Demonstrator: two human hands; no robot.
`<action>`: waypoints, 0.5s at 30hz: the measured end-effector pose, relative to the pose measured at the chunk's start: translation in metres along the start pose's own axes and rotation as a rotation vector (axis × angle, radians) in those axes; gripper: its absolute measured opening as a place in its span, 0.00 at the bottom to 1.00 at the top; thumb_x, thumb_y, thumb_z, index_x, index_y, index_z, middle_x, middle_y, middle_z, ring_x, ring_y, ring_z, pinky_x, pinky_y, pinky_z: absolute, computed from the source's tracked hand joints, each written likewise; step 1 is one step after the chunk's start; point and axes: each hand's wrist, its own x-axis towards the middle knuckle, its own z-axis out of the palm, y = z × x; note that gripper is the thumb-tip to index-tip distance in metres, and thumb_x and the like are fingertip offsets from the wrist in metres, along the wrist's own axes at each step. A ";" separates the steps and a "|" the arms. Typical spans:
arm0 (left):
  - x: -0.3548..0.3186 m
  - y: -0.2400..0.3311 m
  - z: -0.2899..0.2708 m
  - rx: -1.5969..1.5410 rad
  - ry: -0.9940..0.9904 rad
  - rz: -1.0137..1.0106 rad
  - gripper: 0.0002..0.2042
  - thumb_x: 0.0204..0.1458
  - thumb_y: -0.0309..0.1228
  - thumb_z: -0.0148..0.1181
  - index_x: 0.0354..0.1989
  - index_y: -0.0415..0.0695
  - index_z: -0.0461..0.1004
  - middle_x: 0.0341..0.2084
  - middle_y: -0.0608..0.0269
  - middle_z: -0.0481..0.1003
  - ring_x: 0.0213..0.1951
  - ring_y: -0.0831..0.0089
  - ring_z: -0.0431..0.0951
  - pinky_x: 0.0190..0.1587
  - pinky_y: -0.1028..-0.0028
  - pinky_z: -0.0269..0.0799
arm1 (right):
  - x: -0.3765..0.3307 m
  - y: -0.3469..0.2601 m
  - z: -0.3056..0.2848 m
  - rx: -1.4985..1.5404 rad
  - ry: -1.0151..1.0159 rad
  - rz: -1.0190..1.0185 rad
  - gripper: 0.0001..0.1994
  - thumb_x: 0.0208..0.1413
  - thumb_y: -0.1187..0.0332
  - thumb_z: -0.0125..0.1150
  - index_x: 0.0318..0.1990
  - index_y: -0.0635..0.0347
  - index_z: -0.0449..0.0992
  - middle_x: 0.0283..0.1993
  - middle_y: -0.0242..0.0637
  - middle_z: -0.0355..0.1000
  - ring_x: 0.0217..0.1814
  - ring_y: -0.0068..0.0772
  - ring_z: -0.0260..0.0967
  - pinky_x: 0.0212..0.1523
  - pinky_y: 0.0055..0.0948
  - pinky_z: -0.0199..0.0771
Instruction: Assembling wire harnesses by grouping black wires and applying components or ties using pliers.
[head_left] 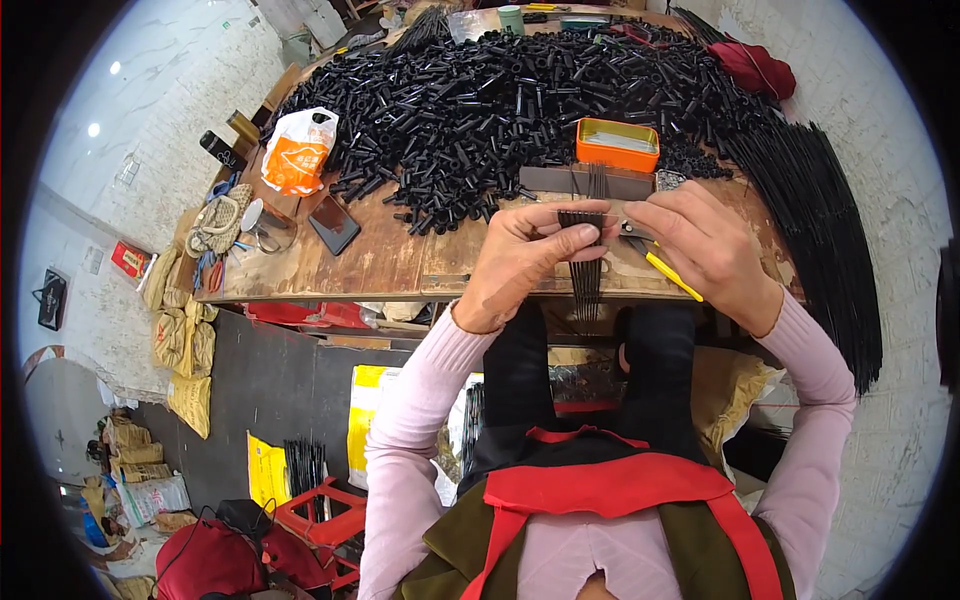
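My left hand (530,255) pinches a flat row of thin black rods (585,270) near their top, and the rods hang down over the front edge of the wooden table (370,265). My right hand (705,245) holds a small tool with a yellow handle (672,275) and a metal tip, close against the right side of the rods. Just beyond both hands lies a dark grey block (585,181) with more thin rods laid across it. Behind the block stands an orange tin (617,145).
A big heap of short black plastic tubes (500,100) covers the far table. A long bundle of black rods (820,230) lies along the right edge. A phone (334,224), an orange-and-white plastic bag (298,152) and a cup (266,222) are at the left. Sacks and red crates stand on the floor below left.
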 end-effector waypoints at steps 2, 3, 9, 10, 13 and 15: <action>0.001 -0.002 -0.001 0.000 -0.019 -0.006 0.15 0.57 0.21 0.57 0.53 0.32 0.72 0.44 0.50 0.77 0.48 0.63 0.79 0.53 0.66 0.78 | -0.001 -0.004 0.000 0.080 -0.002 0.059 0.19 0.42 0.81 0.65 0.47 0.68 0.76 0.37 0.42 0.74 0.34 0.40 0.71 0.34 0.32 0.72; 0.000 -0.002 0.000 -0.001 -0.019 -0.008 0.15 0.57 0.21 0.57 0.53 0.32 0.72 0.44 0.50 0.77 0.48 0.63 0.79 0.53 0.66 0.78 | 0.001 -0.005 0.001 0.081 -0.002 0.061 0.19 0.42 0.81 0.65 0.47 0.68 0.76 0.37 0.42 0.74 0.34 0.40 0.71 0.34 0.32 0.72; -0.001 -0.004 0.001 0.010 0.020 -0.007 0.15 0.56 0.19 0.58 0.52 0.33 0.74 0.43 0.52 0.79 0.46 0.69 0.80 0.51 0.73 0.78 | 0.007 -0.009 0.006 0.141 0.052 0.103 0.17 0.47 0.81 0.63 0.47 0.65 0.76 0.37 0.41 0.75 0.34 0.38 0.72 0.34 0.32 0.72; -0.001 -0.005 0.000 -0.014 0.028 -0.005 0.14 0.56 0.19 0.58 0.52 0.33 0.74 0.42 0.52 0.79 0.45 0.69 0.80 0.50 0.73 0.78 | -0.004 -0.008 0.003 0.126 0.014 0.177 0.16 0.48 0.80 0.63 0.47 0.65 0.77 0.37 0.41 0.75 0.34 0.38 0.73 0.34 0.31 0.72; 0.000 -0.003 0.002 -0.023 0.038 -0.013 0.14 0.56 0.19 0.58 0.51 0.32 0.74 0.42 0.52 0.79 0.45 0.69 0.80 0.51 0.73 0.78 | -0.011 -0.006 0.000 0.084 -0.026 0.222 0.15 0.50 0.78 0.63 0.48 0.63 0.77 0.36 0.42 0.75 0.33 0.39 0.73 0.33 0.31 0.72; -0.001 -0.003 0.004 -0.011 0.031 -0.032 0.14 0.56 0.19 0.58 0.51 0.32 0.74 0.41 0.52 0.79 0.45 0.68 0.80 0.52 0.73 0.77 | -0.011 -0.007 0.000 0.053 -0.030 0.205 0.15 0.50 0.77 0.63 0.48 0.63 0.77 0.36 0.42 0.75 0.32 0.40 0.74 0.33 0.32 0.72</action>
